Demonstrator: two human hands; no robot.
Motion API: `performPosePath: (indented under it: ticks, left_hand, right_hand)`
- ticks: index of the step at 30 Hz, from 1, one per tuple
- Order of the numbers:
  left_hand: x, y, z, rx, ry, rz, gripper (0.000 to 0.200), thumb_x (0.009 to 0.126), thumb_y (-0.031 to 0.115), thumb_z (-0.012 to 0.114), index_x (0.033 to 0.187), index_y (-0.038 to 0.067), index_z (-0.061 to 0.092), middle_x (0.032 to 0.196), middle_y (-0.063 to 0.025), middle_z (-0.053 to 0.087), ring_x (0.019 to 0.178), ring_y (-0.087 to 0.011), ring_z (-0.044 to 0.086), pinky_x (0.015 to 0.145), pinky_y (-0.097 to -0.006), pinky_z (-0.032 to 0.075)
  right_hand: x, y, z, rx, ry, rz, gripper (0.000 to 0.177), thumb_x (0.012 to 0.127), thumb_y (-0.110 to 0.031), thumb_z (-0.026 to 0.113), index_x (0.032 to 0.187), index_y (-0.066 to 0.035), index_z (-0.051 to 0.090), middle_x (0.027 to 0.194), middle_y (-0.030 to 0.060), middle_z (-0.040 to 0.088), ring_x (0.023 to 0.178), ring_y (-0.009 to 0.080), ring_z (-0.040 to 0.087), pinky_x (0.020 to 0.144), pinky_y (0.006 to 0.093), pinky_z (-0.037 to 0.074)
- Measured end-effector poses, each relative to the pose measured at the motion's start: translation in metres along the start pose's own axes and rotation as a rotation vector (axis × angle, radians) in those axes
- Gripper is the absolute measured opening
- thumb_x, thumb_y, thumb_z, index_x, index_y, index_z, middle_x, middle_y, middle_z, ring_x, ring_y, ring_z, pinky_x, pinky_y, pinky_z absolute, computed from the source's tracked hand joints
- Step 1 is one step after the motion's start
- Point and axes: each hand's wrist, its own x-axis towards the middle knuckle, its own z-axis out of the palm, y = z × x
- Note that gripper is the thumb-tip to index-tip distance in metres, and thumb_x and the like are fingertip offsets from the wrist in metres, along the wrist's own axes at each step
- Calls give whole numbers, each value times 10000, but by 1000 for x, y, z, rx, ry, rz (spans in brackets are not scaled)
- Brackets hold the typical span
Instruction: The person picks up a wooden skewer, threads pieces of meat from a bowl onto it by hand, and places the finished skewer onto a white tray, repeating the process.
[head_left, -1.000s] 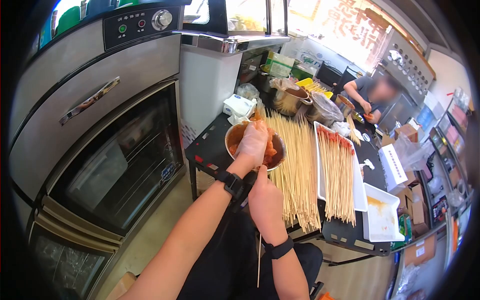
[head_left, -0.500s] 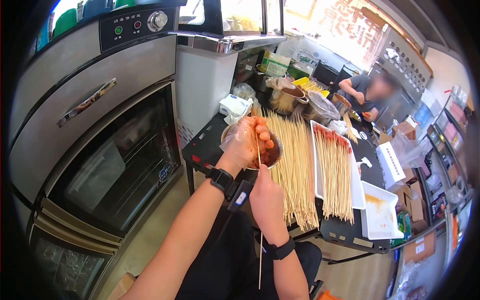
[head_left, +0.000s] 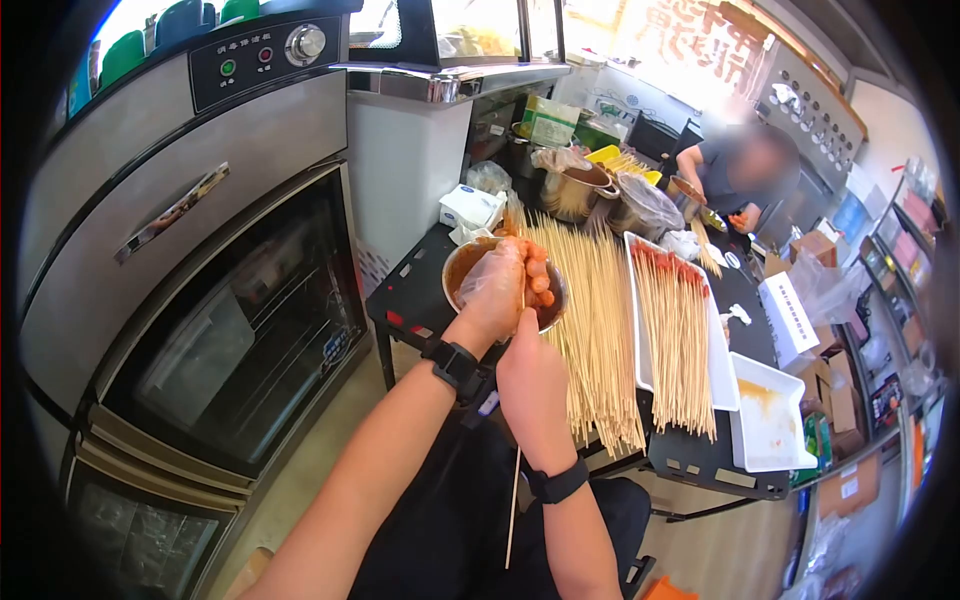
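Nothing legible: oven panel [head_left: 262, 58] characters, red window lettering [head_left: 710, 45] and white box [head_left: 790, 318] print are too blurred

The left hand [head_left: 497, 292] wears a clear plastic glove [head_left: 482, 275], and each wrist a black strap [head_left: 455, 365].

Left hand [head_left: 500, 285], in a clear plastic glove, closed around orange meat pieces [head_left: 540, 280] above a metal bowl [head_left: 458, 268]. Right hand [head_left: 530, 380], bare, grips a bamboo skewer [head_left: 512, 510]: tip up among the meat, tail hanging past the wrist. Pile of bare sticks [head_left: 595, 330] just beside the bowl on the black surface [head_left: 410, 295]. White tray [head_left: 637, 340] of loaded skewers next over. Oven [head_left: 230, 320] at left. A co-worker [head_left: 735, 165] at the far end.
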Motion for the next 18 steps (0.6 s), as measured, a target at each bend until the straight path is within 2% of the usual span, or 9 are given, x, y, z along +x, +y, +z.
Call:
performPosePath:
  ticks: [3, 5, 6, 7, 10, 11, 13, 14, 18]
  left_hand:
    - [-3, -1, 9, 75, -74, 57, 231, 902, 302, 376, 794, 110, 446, 650, -6, 458, 535, -142, 441, 544, -301, 425]
    - [-6, 5, 17, 184, 19, -91, 259, 882, 353, 417, 835, 104, 472, 710, -27, 518, 575, -162, 491, 552, -316, 442]
    - [2, 1, 5, 148, -33, -85, 304, 851, 395, 454, 849, 95, 498, 756, -43, 562, 604, -174, 526, 551, -322, 450]
    - [3, -1, 7, 135, -9, 33, 364, 841, 444, 454, 868, 86, 519, 763, -52, 584, 630, -182, 553, 567, -323, 460]
    - [2, 1, 3, 230, 268, 7, 420, 830, 492, 458, 889, 83, 534, 773, -55, 605, 646, -183, 572, 604, -328, 469]
    - [4, 0, 3, 257, 340, 19, 435, 824, 508, 461, 887, 84, 539, 768, -53, 606, 646, -182, 573, 610, -332, 471]
    - [10, 0, -3, 247, 322, 7, 436, 820, 513, 467, 858, 87, 553, 758, -42, 602, 627, -174, 562, 595, -346, 464]
    - [10, 1, -4, 253, 305, -10, 432, 824, 507, 463, 863, 86, 552, 760, -38, 599, 629, -171, 557, 603, -339, 459]
    - [7, 1, 2, 283, 298, -15, 420, 836, 490, 448, 876, 84, 550, 741, -23, 585, 639, -158, 542, 631, -306, 444]
  right_hand:
    - [10, -2, 0, 98, 26, 93, 296, 832, -55, 462, 1111, 43, 484, 623, 228, 548, 579, 370, 568, 498, 465, 421]
    - [14, 8, -2, 126, 22, 124, 303, 837, -59, 453, 1120, 47, 477, 648, 240, 555, 604, 385, 569, 522, 475, 424]
    - [15, 15, -3, 160, 12, 148, 310, 842, -64, 444, 1129, 51, 471, 673, 252, 563, 629, 400, 571, 545, 485, 428]
    - [15, 23, -5, 147, 20, 165, 310, 842, -64, 444, 1129, 51, 471, 673, 252, 563, 629, 400, 571, 545, 485, 428]
    - [17, 47, -20, 244, 70, 199, 376, 853, -125, 417, 1174, 68, 437, 848, 279, 578, 769, 411, 574, 674, 467, 455]
    - [20, 60, -25, 231, 80, 215, 376, 853, -125, 417, 1174, 68, 437, 848, 279, 578, 769, 411, 574, 674, 467, 455]
    - [27, 100, -25, 305, 105, 190, 391, 849, -120, 411, 1188, 74, 426, 930, 292, 563, 845, 410, 562, 714, 457, 450]
    - [34, 122, -30, 296, 75, 208, 401, 839, -101, 404, 1199, 76, 416, 962, 294, 549, 894, 411, 543, 750, 452, 439]
    - [63, 196, -53, -9, 9, 234, 407, 818, -73, 407, 1195, 80, 418, 960, 287, 532, 872, 417, 537, 783, 447, 431]
